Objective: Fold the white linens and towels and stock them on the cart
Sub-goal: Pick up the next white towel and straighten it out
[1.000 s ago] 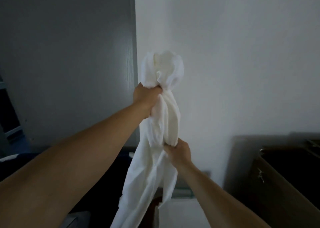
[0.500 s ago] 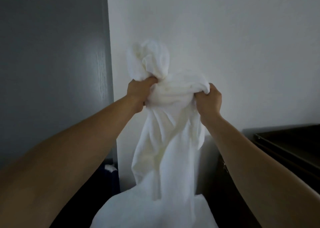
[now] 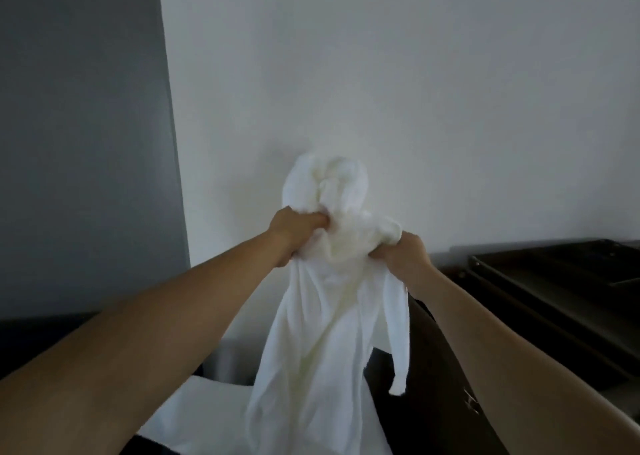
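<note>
Head view. Item: crumpled white cloth linen (image 3: 322, 333), held up at frame centre; a bunched knot rises toward 12 o'clock and the rest hangs toward 6 o'clock.
Left hand (image 3: 294, 233): fingers curled tight round the bunch.
Right hand (image 3: 405, 257): fingers closed on the upper edge.
Dark tray-topped unit (image 3: 554, 281) at 3 o'clock, probably the cart.
Status: linen unfolded; folding and stocking appear to remain.

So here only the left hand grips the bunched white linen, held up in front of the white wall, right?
Not quite. The head view shows both hands gripping it: the left hand holds the bunched white linen near its top, and the right hand grips it just beside the left. The rest stands: it is held up in front of the white wall.
</note>
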`<state>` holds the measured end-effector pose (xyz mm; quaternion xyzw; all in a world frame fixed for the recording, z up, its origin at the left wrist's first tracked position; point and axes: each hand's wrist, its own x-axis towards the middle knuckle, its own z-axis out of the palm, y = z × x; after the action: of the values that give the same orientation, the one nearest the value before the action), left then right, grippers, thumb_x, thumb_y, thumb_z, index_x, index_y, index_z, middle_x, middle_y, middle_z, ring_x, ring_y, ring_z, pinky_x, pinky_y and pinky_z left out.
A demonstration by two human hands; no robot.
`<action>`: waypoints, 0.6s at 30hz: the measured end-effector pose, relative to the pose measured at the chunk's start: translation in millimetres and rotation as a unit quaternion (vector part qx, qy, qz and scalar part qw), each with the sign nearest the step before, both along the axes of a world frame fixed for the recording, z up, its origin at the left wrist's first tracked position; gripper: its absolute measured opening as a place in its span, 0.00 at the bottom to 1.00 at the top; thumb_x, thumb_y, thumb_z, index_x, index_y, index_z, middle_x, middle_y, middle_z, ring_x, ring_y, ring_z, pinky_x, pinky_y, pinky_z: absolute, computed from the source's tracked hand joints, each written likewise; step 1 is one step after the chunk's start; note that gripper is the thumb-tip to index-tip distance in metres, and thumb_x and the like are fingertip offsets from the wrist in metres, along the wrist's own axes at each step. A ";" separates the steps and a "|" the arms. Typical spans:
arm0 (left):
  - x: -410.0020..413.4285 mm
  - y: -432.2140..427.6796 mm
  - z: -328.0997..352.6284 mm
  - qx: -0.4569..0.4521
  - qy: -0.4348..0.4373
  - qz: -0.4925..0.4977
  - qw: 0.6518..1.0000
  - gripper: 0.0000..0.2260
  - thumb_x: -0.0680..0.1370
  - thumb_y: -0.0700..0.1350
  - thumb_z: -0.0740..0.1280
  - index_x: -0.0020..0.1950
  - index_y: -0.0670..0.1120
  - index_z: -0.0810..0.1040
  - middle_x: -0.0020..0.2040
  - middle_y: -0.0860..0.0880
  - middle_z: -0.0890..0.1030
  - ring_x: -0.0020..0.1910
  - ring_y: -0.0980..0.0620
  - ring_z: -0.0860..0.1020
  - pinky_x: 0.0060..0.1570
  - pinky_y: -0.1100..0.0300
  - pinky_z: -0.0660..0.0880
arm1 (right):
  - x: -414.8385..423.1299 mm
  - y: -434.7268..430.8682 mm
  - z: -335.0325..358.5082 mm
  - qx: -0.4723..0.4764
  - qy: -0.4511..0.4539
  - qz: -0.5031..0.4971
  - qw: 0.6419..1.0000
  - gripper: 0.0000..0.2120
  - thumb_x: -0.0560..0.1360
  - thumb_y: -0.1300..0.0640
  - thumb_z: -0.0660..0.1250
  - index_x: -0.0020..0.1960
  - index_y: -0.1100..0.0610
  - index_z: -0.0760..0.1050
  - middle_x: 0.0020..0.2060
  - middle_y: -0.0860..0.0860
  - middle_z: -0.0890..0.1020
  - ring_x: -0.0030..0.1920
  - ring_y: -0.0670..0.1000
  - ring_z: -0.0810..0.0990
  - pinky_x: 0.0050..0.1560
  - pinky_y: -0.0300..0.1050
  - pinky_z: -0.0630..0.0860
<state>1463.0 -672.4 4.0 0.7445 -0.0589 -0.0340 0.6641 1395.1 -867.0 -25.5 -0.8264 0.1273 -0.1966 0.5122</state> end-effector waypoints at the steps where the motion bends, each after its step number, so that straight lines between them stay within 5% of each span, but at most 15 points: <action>1: -2.1 -5.1 -14.0 0.028 0.021 -0.007 0.999 0.25 0.65 0.51 0.79 0.58 0.44 0.78 0.49 0.45 0.83 0.45 0.45 0.83 0.48 0.48 0.81 | -1.7 -7.0 -8.6 -0.014 0.019 0.007 1.000 0.04 0.70 0.61 0.73 0.44 0.55 0.81 0.42 0.56 0.84 0.46 0.59 0.83 0.53 0.57 0.80; 5: -12.4 -7.2 -65.4 0.092 0.124 -0.033 0.988 0.25 0.71 0.51 0.75 0.63 0.43 0.74 0.53 0.42 0.82 0.50 0.41 0.82 0.52 0.44 0.81 | -2.1 -28.6 -41.5 -0.093 0.067 0.069 0.991 0.07 0.71 0.61 0.71 0.49 0.62 0.80 0.44 0.58 0.83 0.47 0.60 0.82 0.49 0.54 0.80; 8: -21.7 8.0 -100.8 0.109 0.195 -0.032 0.974 0.19 0.76 0.49 0.71 0.61 0.41 0.73 0.54 0.39 0.81 0.49 0.37 0.82 0.47 0.44 0.82 | 0.5 -34.7 -63.4 -0.151 0.112 0.116 0.975 0.04 0.69 0.60 0.72 0.39 0.58 0.77 0.35 0.52 0.79 0.39 0.55 0.78 0.35 0.43 0.72; 13: -40.0 20.0 -141.7 0.163 0.207 -0.022 0.964 0.11 0.77 0.38 0.65 0.58 0.36 0.73 0.51 0.36 0.78 0.40 0.39 0.81 0.46 0.46 0.80 | 4.1 -22.4 -96.9 -0.159 0.157 0.145 0.964 0.08 0.67 0.58 0.74 0.35 0.58 0.75 0.33 0.52 0.76 0.33 0.52 0.76 0.31 0.40 0.69; 18: -57.3 14.7 -152.0 0.304 0.131 -0.213 0.919 0.35 0.72 0.44 0.74 0.75 0.58 0.62 0.64 0.50 0.73 0.54 0.51 0.78 0.48 0.56 0.78 | 7.5 3.4 -108.9 -0.115 0.156 0.172 0.966 0.10 0.68 0.62 0.70 0.31 0.58 0.71 0.29 0.51 0.72 0.27 0.50 0.71 0.24 0.37 0.66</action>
<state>1405.7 -657.7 -148.0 0.8693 -0.1158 -0.2883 0.3846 1402.7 -863.7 -134.5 -0.9097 0.0380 0.0128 0.4133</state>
